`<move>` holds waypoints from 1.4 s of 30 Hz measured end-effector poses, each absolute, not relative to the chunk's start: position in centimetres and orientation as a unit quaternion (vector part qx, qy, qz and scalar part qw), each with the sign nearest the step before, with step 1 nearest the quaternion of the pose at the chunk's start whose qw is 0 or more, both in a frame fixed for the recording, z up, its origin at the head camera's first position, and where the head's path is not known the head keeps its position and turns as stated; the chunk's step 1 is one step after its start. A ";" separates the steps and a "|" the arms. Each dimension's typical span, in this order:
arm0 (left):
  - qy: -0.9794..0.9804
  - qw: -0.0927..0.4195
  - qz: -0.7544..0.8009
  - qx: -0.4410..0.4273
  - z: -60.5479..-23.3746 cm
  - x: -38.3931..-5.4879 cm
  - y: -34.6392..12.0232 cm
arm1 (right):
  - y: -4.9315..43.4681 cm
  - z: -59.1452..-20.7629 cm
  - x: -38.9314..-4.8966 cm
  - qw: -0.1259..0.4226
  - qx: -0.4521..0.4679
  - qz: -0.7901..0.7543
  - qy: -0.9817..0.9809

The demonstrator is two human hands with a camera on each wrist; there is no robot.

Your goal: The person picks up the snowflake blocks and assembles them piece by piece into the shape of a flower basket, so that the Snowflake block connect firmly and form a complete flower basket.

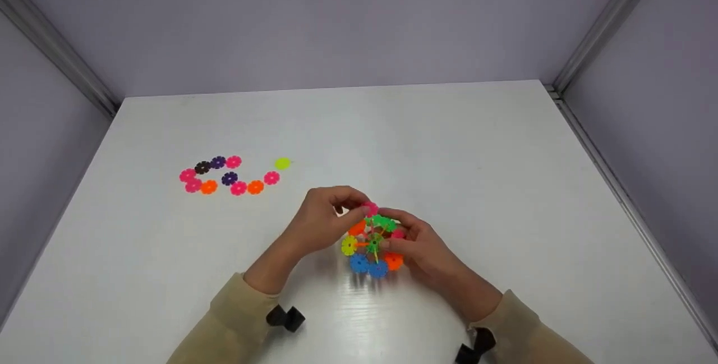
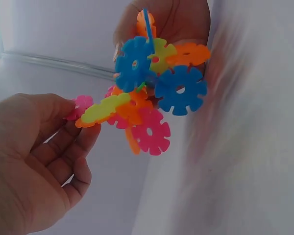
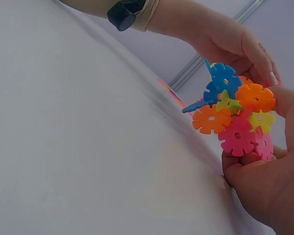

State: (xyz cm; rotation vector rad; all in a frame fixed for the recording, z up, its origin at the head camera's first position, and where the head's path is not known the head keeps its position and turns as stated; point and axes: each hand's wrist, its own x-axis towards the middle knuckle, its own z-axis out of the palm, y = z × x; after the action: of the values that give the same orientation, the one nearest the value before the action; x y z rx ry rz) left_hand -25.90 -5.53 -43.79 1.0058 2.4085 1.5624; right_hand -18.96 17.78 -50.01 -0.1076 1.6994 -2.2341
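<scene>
Held disc cluster [image 1: 374,243] looks like thin, smooth plastic, low sheen. Loose discs [image 1: 238,188]: same plastic look. Tabletop [image 1: 505,184] is smooth, glossy, throws blurry reflections; material unclear. Back wall [image 1: 336,33] smooth, matt. Corner rail [image 1: 611,16] metal, dull sheen. Sleeve [image 1: 230,319] is matt cloth.

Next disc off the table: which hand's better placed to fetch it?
Left, probably. The separate discs lie nearer the left hand. It pinches a pink disc at the edge of the cluster and should come free once that's set; the right hand holds the cluster itself.
</scene>
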 end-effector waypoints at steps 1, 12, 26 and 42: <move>0.792 0.050 0.513 0.328 -44.0 -25.8 -5.5 | 17.8 -50.0 -19.0 0.165 -0.037 -0.786 0.595; 0.790 0.064 0.514 0.327 -44.8 -25.6 -5.4 | 17.9 -49.8 -18.9 0.156 -0.039 -0.782 0.602; 0.784 0.057 0.490 0.377 -45.2 -25.5 -5.4 | 18.1 -49.5 -18.9 0.147 -0.037 -0.756 0.637; 0.797 -0.015 0.516 0.314 -46.3 -25.3 -4.6 | 18.6 -49.6 -19.3 0.154 -0.029 -0.795 0.585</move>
State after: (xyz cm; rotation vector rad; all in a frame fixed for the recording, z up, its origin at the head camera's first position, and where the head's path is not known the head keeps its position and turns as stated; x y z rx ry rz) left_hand -25.30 -4.57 -46.28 0.9942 2.5274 1.6367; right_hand -19.26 18.56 -49.58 -0.0841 1.6783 -2.2800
